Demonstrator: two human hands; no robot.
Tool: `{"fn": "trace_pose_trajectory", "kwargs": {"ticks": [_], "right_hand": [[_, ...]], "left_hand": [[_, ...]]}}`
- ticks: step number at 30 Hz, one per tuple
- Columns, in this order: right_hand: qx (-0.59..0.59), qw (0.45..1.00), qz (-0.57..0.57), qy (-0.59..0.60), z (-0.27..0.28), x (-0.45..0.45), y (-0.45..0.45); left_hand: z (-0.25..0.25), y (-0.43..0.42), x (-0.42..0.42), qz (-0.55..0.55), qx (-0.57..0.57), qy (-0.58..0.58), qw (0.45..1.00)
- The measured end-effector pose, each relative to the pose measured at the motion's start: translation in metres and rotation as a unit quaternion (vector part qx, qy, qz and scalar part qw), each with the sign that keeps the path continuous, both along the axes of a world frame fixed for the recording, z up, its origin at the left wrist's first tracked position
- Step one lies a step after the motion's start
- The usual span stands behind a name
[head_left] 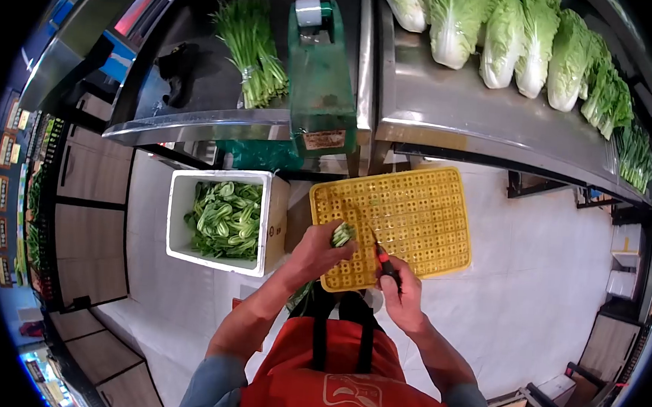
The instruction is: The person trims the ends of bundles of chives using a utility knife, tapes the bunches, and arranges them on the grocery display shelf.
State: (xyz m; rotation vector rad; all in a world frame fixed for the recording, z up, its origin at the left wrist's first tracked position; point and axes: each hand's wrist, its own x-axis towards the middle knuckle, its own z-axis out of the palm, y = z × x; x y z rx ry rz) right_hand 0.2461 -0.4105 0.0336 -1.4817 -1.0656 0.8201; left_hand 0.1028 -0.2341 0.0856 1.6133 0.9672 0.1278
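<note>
My left hand [318, 251] is wrapped around a bunch of green vegetables, with the pale ends of the stems [342, 235] sticking out past my fingers. Some dark green leaves hang below my left wrist, partly hidden. In my right hand [404, 296] is a small knife [386, 264] with a black and red handle; its thin blade points up and toward the stems, apart from them. Under both hands lies a yellow perforated plastic crate [433, 221]. To its left a white foam box [266, 230] holds leafy greens [224, 220].
A metal counter [451, 110] runs across the front, with several Chinese cabbages [503, 46] on its right part. On the left part lie a bunch of long green stalks [253, 57] and a green tape dispenser [322, 76] that overhangs the edge. Wooden cabinets [88, 241] stand at far left.
</note>
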Motion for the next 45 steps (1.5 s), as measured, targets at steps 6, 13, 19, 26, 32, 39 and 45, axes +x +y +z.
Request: {"fn": "trace_pose_trajectory", "kwargs": {"ticks": [6, 13, 19, 26, 32, 39, 45], "right_hand": [[0.006, 0.997, -0.015, -0.072, 0.001, 0.007, 0.002], [-0.132, 0.991, 0.004, -0.010, -0.095, -0.022, -0.021], [-0.274, 0.960, 0.034, 0.043, -0.200, -0.061, -0.071], [-0.283, 0.958, 0.017, 0.037, -0.284, -0.118, -0.091], [-0.267, 0.962, 0.002, 0.058, -0.338, -0.162, -0.105], [-0.273, 0.959, 0.024, 0.069, -0.344, -0.174, -0.097], [-0.247, 0.969, 0.021, 0.011, -0.356, -0.178, -0.087]], "left_hand": [[-0.019, 0.011, -0.002, -0.014, 0.089, 0.036, 0.995], [-0.168, -0.010, -0.059, 0.007, 0.036, 0.131, 0.991], [-0.308, -0.060, -0.118, 0.012, 0.036, 0.136, 0.990], [-0.397, -0.089, -0.149, -0.091, -0.003, 0.257, 0.962], [-0.430, -0.092, -0.160, -0.097, -0.031, 0.203, 0.974], [-0.446, -0.085, -0.163, -0.153, -0.021, 0.210, 0.965], [-0.448, -0.080, -0.162, -0.173, -0.030, 0.225, 0.958]]}}
